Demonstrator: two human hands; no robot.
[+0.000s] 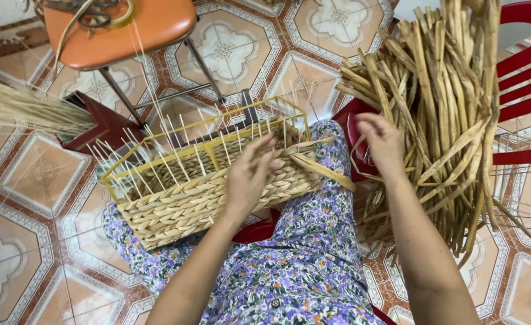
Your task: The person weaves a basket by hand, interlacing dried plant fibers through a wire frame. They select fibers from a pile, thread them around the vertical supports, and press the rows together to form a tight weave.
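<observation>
1. A half-woven basket (pixel 208 186) lies tilted across the person's lap, on the floral-print trousers (pixel 301 271). Its lower wall is braided from flat dried straw, and a yellow wire frame (pixel 157 141) stands bare above the weave.
2. Thin pale upright stakes (pixel 169 150) rise through the frame, well above the woven part.
3. The left hand (pixel 250 174) rests flat against the basket's near wall, fingers spread loosely and thumb toward the top edge; it presses the braid rather than closing round anything.
4. A loose braided strand (pixel 322 168) runs from the basket's right corner out toward the right knee.
5. The right hand (pixel 383 144) is off the basket, reaching into a bundle of dried straw strips (pixel 440 114). Its fingers are curled and partly hidden by the strips, so I cannot tell whether it grips one or only touches them.
6. The bundle leans against a red plastic chair (pixel 527 66) on the right.
7. An orange stool (pixel 121 27) with metal legs stands on the patterned tile floor (pixel 30 210) beyond the basket, some cord and straw lying on its seat.
8. A sheaf of fine pale fibres (pixel 24 108) enters from the left edge, near a dark red object, possibly another stool.
</observation>
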